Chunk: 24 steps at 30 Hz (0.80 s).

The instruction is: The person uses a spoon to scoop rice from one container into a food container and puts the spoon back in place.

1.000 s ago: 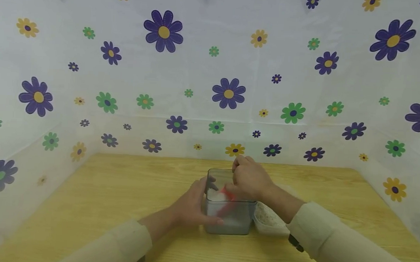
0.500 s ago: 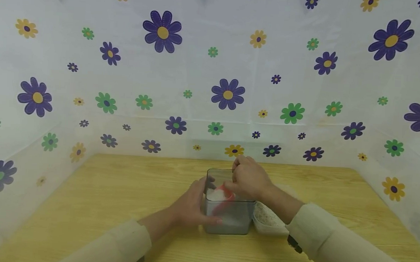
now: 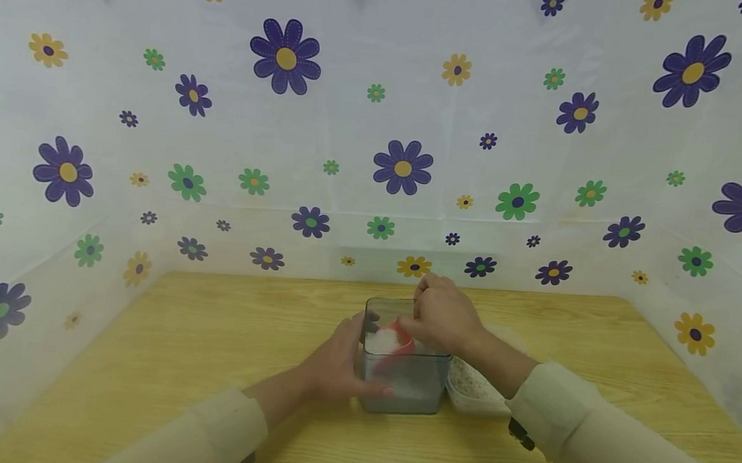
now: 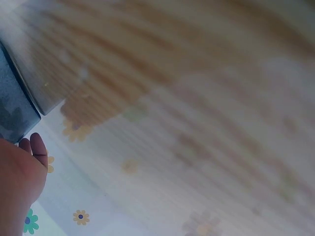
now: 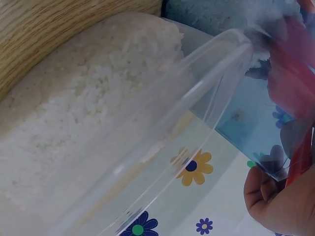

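A clear, grey-tinted square container (image 3: 403, 392) stands on the table, with white grains visible inside. My left hand (image 3: 339, 363) holds its left side, thumb across the front and fingers towards the back. Inside the container is a red scoop (image 3: 407, 343) heaped with white grains, which look like rice. My right hand (image 3: 445, 316) grips the scoop's handle above the container's right side; the handle is mostly hidden by the hand. In the right wrist view the red scoop (image 5: 293, 81) is blurred beside the container's bluish wall.
Right of the container, close against it, is a clear bowl (image 3: 478, 405) partly covered by my right forearm. White rice (image 5: 98, 113) fills much of it in the right wrist view. A flower-printed sheet (image 3: 352, 118) borders the wooden table (image 3: 246, 323) at the back and sides.
The scoop has come up slightly and tilted inside the container, so its load of white grains now shows more. My right hand has shifted a little right. My left hand stays in place.
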Tool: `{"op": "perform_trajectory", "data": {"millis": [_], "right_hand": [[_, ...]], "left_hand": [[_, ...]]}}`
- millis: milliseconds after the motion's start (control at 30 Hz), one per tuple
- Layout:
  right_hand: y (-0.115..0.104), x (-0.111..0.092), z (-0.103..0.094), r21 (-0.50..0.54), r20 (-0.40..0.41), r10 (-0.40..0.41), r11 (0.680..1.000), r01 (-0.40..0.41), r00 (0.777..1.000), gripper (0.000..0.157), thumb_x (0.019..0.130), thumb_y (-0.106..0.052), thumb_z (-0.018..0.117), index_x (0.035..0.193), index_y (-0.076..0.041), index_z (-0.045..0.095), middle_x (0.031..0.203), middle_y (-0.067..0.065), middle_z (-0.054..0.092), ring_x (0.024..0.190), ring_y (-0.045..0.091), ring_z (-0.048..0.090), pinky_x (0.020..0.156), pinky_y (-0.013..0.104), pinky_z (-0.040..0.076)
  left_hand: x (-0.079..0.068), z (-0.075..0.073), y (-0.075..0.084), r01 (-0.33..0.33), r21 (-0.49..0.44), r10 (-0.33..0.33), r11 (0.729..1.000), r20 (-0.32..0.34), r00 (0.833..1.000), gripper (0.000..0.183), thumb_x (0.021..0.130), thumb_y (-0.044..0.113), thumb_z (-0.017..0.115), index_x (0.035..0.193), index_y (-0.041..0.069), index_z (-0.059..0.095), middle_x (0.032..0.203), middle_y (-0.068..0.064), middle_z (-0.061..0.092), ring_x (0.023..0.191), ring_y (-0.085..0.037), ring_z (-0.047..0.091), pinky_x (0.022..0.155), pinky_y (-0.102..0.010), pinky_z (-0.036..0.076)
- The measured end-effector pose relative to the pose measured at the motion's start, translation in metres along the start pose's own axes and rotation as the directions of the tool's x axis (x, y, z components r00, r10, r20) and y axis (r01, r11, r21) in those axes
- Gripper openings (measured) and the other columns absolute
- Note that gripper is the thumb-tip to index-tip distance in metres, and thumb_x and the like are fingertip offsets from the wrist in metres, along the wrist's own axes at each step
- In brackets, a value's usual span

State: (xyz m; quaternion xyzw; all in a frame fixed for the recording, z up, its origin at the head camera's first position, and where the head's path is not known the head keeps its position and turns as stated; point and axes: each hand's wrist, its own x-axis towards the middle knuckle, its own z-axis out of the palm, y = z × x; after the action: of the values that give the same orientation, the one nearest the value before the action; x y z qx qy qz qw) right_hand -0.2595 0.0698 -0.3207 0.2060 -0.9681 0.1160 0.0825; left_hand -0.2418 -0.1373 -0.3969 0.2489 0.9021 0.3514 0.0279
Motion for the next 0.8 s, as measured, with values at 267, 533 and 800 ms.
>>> {"op": "perform_trajectory", "data": {"millis": [267, 533, 800], "right_hand": [[0.0010, -0.0016, 0.0018, 0.009, -0.036, 0.031, 0.999, -0.031, 0.999, 0.035, 0.078, -0.034, 0.060, 0.048, -0.017, 0.054, 0.093, -0.002, 0.057, 0.084, 0.012, 0.049, 0.074, 0.028, 0.046], [0.0012, -0.0025, 0.0023, -0.007, -0.042, 0.041, 0.999, -0.042, 0.998, 0.036, 0.079, -0.034, 0.060, 0.048, -0.017, 0.055, 0.094, -0.001, 0.057, 0.085, 0.013, 0.050, 0.073, 0.028, 0.047], [0.0007, -0.0031, 0.0032, -0.008, -0.051, 0.042, 0.999, -0.042, 0.998, 0.036, 0.079, -0.034, 0.060, 0.048, -0.017, 0.054, 0.093, -0.001, 0.056, 0.084, 0.013, 0.049, 0.074, 0.028, 0.047]], "left_hand": [[-0.0003, 0.0006, -0.0007, -0.013, -0.010, 0.013, 1.000, -0.001, 1.000, 0.097, 0.060, 0.064, 0.076, 0.136, 0.034, 0.024, 0.123, 0.012, 0.040, 0.109, -0.008, 0.041, 0.095, -0.038, 0.040], [0.0021, 0.0012, -0.0020, -0.056, -0.069, 0.056, 0.996, 0.008, 0.998, 0.093, 0.061, 0.057, 0.079, 0.134, 0.031, 0.027, 0.127, 0.016, 0.044, 0.115, -0.007, 0.046, 0.102, -0.040, 0.039], [0.0025, 0.0014, -0.0020, -0.067, -0.092, 0.069, 0.994, 0.024, 0.997, 0.090, 0.063, 0.055, 0.080, 0.132, 0.033, 0.028, 0.125, 0.017, 0.046, 0.112, -0.007, 0.049, 0.101, -0.039, 0.040]]}}
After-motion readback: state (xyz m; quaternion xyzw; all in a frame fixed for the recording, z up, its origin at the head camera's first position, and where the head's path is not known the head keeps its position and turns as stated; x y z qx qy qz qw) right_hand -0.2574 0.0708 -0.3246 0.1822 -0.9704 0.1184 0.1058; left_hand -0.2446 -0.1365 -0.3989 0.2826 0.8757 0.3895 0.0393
